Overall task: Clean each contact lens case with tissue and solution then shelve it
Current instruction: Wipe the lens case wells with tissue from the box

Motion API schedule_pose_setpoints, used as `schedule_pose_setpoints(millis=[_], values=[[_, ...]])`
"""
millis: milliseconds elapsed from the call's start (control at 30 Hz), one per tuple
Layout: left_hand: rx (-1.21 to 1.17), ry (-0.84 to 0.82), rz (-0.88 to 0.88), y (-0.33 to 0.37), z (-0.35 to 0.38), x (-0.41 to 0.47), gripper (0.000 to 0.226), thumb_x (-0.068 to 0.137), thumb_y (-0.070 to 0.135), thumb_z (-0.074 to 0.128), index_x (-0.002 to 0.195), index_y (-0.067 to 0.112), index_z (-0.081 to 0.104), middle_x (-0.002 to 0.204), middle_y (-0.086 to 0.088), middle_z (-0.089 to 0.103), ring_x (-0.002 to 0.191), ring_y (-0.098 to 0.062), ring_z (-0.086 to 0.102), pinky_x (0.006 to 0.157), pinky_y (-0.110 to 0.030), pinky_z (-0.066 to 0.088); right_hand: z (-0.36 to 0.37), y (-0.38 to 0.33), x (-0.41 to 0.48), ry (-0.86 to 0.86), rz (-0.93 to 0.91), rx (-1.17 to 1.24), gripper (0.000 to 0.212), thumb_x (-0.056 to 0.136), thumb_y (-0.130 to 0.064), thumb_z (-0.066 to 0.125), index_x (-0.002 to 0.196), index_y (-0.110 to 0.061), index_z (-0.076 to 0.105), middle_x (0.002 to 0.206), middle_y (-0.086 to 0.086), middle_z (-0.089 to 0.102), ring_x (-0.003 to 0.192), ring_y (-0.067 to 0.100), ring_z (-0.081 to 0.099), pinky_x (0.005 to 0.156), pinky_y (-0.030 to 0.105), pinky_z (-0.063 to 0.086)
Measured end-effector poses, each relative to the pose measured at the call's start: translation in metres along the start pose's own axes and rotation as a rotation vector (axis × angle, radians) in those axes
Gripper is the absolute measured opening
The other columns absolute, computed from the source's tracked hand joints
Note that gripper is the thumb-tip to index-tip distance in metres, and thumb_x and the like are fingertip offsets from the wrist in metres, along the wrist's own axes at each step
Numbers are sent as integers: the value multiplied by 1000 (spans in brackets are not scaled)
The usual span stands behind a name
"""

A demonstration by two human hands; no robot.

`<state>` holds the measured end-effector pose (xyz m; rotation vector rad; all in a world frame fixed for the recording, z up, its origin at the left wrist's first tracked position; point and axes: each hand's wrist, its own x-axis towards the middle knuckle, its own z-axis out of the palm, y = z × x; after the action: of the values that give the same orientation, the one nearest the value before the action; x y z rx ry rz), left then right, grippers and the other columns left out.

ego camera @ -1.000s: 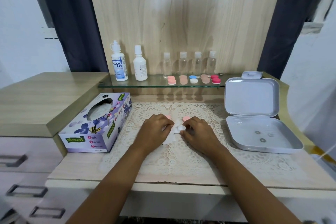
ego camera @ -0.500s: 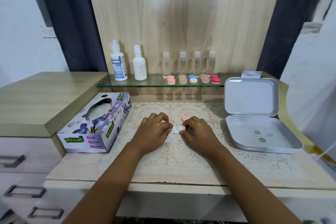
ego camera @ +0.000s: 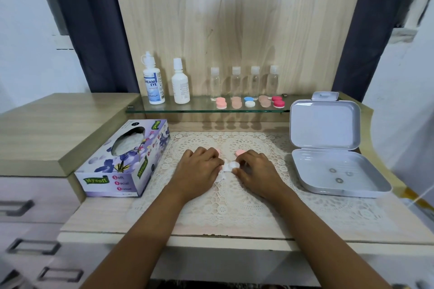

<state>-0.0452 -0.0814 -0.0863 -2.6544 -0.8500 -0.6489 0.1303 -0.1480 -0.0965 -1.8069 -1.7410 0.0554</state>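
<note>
Tissue [ego camera: 225,168] bunched tighter near Mysoft box [ego camera: 122,162]: left hand [ego camera: 199,169] grips it, right hand [ego camera: 256,171] case [ego camera: 235,164]

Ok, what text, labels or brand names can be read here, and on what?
"DREAM EYE": label of the tall white plastic solution bottle.
"Mysoft": green banners on the purple floral cardboard tissue box.
"Soft Facial Tissue": that box's front.
Fine print on that bottle and the plain white plastic bottle beside it: too small to read.
</note>
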Motion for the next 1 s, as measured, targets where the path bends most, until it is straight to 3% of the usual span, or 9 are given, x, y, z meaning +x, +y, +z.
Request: schedule_pose_setpoints(millis=[333, 467, 567, 733, 833, 1000], values=[[26, 36, -1, 1, 1, 3, 33, 84, 35, 38, 84, 23, 68, 87, 10, 62, 77, -16, 57, 62, -31, 37, 0, 0, 0, 2, -3, -1, 24, 88, -34, 59, 105, -17, 61, 106, -3, 58, 96, 20, 48, 83, 33, 39], [-129, -81, -39, 1, 3, 8, 45, 86, 42, 26, 100, 20, 63, 106, 10, 55, 100, -16, 46, 80, -30, 23, 0, 0, 0, 4, -7, -6, 24, 88, -34, 59, 105, -17, 61, 105, -3, 58, 95, 21, 49, 84, 34, 40], [-277, -163, -158, 1, 8, 10, 31, 95, 37, 36, 109, 21, 58, 114, 12, 48, 111, -13, 34, 80, -26, 14, 0, 0, 0, 4, -6, -10, 24, 87, -34, 59, 105, -17, 61, 105, -3, 58, 94, 20, 49, 83, 34, 40], [-441, -147, -280, 5, 7, 8, 19, 95, 29, 47, 108, 21, 59, 116, 11, 48, 113, -12, 34, 84, -27, 16, -1, -3, 0, -5, 17, -8, 27, 88, -35, 59, 109, -18, 61, 111, -4, 57, 100, 21, 49, 86, 34, 39], [-545, -54, -336, 5, 4, 7, 16, 94, 27, 51, 104, 21, 61, 105, 16, 49, 109, -10, 38, 85, -29, 19, -2, -5, -2, -7, 37, -12, 31, 89, -35, 57, 113, -17, 60, 115, -2, 57, 103, 20, 47, 87, 33, 39], [-666, 52, -378, 5, 0, 6, 14, 89, 32, 53, 99, 25, 59, 97, 20, 52, 103, -10, 48, 96, -43, 34, -2, -7, -6, 17, 44, -21, 34, 90, -33, 54, 120, -18, 59, 117, 0, 56, 106, 20, 46, 90, 34, 40]])
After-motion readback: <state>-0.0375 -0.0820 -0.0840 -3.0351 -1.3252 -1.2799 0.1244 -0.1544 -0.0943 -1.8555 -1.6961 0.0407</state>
